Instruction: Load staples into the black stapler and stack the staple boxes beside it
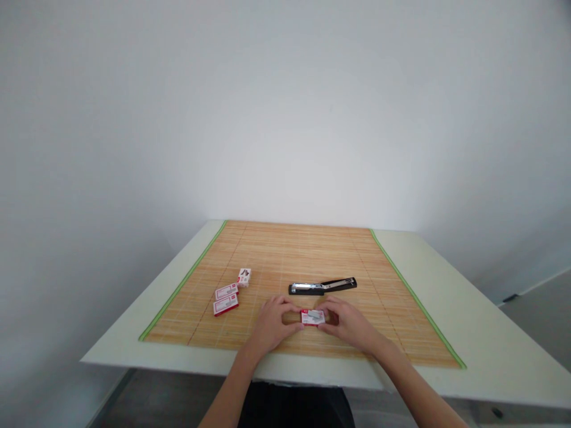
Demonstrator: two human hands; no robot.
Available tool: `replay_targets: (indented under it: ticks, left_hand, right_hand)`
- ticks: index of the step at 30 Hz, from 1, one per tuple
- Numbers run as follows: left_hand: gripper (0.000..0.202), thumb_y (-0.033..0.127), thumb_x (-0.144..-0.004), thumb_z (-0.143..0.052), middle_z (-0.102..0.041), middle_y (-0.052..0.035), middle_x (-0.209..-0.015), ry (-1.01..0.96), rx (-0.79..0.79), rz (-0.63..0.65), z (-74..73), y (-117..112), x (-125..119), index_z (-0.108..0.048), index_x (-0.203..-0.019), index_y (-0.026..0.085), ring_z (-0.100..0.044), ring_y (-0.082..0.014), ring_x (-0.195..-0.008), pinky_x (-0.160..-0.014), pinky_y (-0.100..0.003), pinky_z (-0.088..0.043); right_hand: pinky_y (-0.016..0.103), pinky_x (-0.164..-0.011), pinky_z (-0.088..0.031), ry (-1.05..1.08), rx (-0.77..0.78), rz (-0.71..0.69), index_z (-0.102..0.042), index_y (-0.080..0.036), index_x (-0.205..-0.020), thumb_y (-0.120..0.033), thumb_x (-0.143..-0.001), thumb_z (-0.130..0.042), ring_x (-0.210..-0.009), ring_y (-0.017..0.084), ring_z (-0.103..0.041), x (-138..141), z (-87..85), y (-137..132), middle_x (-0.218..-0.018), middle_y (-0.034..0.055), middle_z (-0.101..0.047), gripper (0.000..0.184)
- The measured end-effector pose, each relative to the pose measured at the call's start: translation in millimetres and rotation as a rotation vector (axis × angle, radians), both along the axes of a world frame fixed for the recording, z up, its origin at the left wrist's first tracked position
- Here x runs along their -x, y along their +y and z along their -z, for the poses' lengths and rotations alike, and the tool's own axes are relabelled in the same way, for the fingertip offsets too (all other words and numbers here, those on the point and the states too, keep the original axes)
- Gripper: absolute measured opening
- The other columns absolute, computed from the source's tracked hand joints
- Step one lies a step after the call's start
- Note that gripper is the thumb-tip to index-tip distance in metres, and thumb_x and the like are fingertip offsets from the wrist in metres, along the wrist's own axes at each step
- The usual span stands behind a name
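1. The box (pixel 313 317) is at the near centre of the mat (pixel 312 249), between both hands. It is a small flat carton, apparently cardboard, red-edged with a pale label face. Whether it rests on the mat or is lifted just clear cannot be told.
2. The left hand (pixel 270 324) pinches the box's 9 o'clock end with its fingertips. The right hand (pixel 350 324) pinches the 3 o'clock end the same way. Both hands are closed on the box, and neither is free.
3. Progress, as a judgement: the work looks to be at an early stage. The box is gripped at both ends as if for opening, but whether a flap is open is too small to tell. No loose staples show.
4. The stapler (pixel 322 286) lies at 12 o'clock from the box, near it but apart. It is long and slim, with a black body and a bright metal channel. Its top arm appears swung open. Whether it is loaded cannot be seen.
5. Three more cartons lie at 9 to 10 o'clock, well apart from the hands and untouched: the lower flat box (pixel 225 305), the upper flat box (pixel 226 291) and the upright box (pixel 244 277).
6. The mat is slatted bamboo, tan, with green edging at 3 and 9 o'clock. It lies on a smooth pale table (pixel 468 297).
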State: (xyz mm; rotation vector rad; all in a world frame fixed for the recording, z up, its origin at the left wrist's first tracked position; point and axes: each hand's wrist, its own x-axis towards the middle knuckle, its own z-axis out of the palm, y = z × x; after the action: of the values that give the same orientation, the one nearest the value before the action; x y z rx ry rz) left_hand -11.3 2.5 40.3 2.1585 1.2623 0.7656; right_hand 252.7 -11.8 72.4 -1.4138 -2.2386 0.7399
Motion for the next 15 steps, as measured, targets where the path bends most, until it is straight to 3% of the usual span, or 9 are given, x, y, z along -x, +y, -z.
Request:
replay_targets:
  ticks: [4,7,10,12,15]
  left_hand:
    - [0.037,0.050,-0.080,-0.080,-0.067,-0.0020,-0.112,-0.068,-0.007,-0.010,6.4,2.7,2.1,-0.074,-0.113,0.035,-0.060,-0.0270,-0.108,-0.096,-0.041,-0.044]
    - [0.031,0.050,-0.089,-0.070,-0.066,-0.0037,-0.109,-0.127,-0.042,-0.151,11.6,16.5,2.8,-0.071,-0.112,0.029,-0.060,-0.0249,-0.103,-0.093,-0.039,-0.046]
    - [0.041,0.046,-0.087,-0.073,-0.062,-0.0050,-0.120,-0.070,-0.132,-0.286,15.2,39.6,-0.3,-0.066,-0.122,0.029,-0.055,-0.0269,-0.114,-0.102,-0.043,-0.041]
    - [0.050,0.047,-0.082,-0.078,-0.060,-0.0052,-0.127,0.004,-0.143,-0.261,16.6,54.2,-3.9,-0.065,-0.127,0.030,-0.051,-0.0285,-0.121,-0.105,-0.044,-0.038]
    - [0.039,0.050,-0.083,-0.078,-0.061,-0.0040,-0.126,0.071,-0.104,-0.172,17.7,66.2,-8.4,-0.071,-0.116,0.031,-0.050,-0.0281,-0.120,-0.102,-0.042,-0.038]
  right_hand:
    - [0.027,-0.075,-0.044,-0.073,-0.004,0.047,-0.072,-0.026,-0.112,-0.041,-0.088,-0.073,-0.080,0.018,-0.060,3.4,-3.3,1.0,-0.092,0.0022,-0.067,0.028]
    - [0.027,-0.073,-0.042,-0.117,-0.022,0.065,-0.074,-0.026,-0.108,-0.039,-0.092,-0.069,-0.078,0.018,-0.060,7.4,-2.7,3.4,-0.090,0.0020,-0.066,0.021]
    - [0.026,-0.070,-0.037,-0.151,-0.069,0.062,-0.074,-0.025,-0.097,-0.034,-0.092,-0.068,-0.078,0.016,-0.060,12.1,-0.9,8.3,-0.087,0.0005,-0.066,0.011]
    - [0.025,-0.067,-0.034,-0.166,-0.098,0.063,-0.073,-0.023,-0.091,-0.030,-0.091,-0.069,-0.076,0.015,-0.058,15.4,-1.1,13.4,-0.084,-0.0005,-0.066,0.008]
    - [0.025,-0.066,-0.033,-0.144,-0.141,0.081,-0.073,-0.022,-0.092,-0.032,-0.091,-0.068,-0.073,0.014,-0.057,21.2,-5.0,24.2,-0.082,-0.0008,-0.065,0.010]
